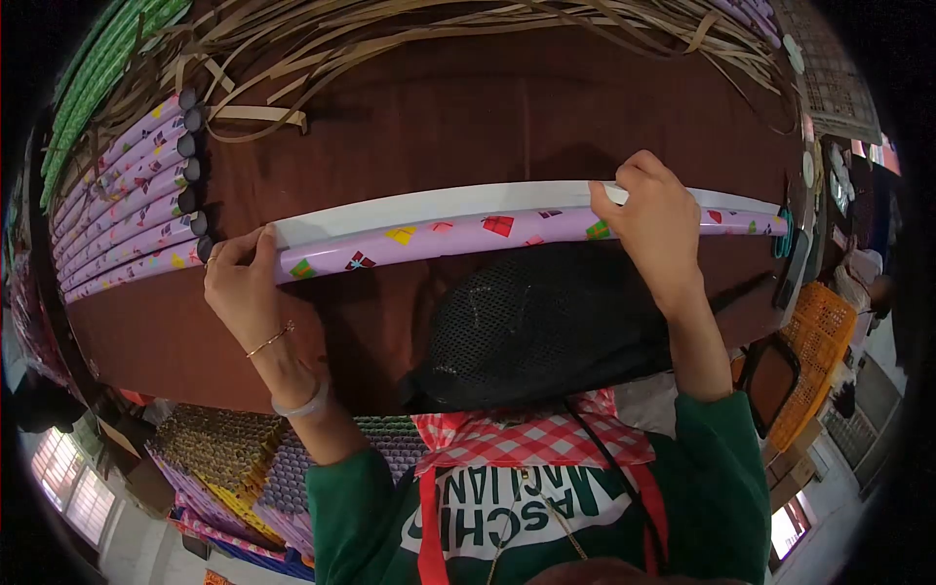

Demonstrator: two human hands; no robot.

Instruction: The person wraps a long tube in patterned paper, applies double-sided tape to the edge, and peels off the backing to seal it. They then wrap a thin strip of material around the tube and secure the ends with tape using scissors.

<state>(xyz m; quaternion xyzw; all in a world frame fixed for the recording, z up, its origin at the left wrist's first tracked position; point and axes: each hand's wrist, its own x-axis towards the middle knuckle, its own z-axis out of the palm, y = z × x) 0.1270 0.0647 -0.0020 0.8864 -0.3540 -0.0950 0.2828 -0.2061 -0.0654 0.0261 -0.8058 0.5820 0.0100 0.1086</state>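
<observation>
A long lilac roll of wrapping paper with coloured gift shapes lies across the brown table, a white strip showing along its far side. At its left end, my left hand is closed, thumb and fingers pinching the white strip's edge. My right hand pinches the same strip right of the middle, its fingers curled above the roll. A black mesh object sits between my forearms, just below the roll.
Several lilac rolls with dark ends are stacked at the left, green rolls beyond them. Brown strips lie along the far edge. Teal-handled scissors are at the right edge, an orange crate beside the table, and bundled tubes below left.
</observation>
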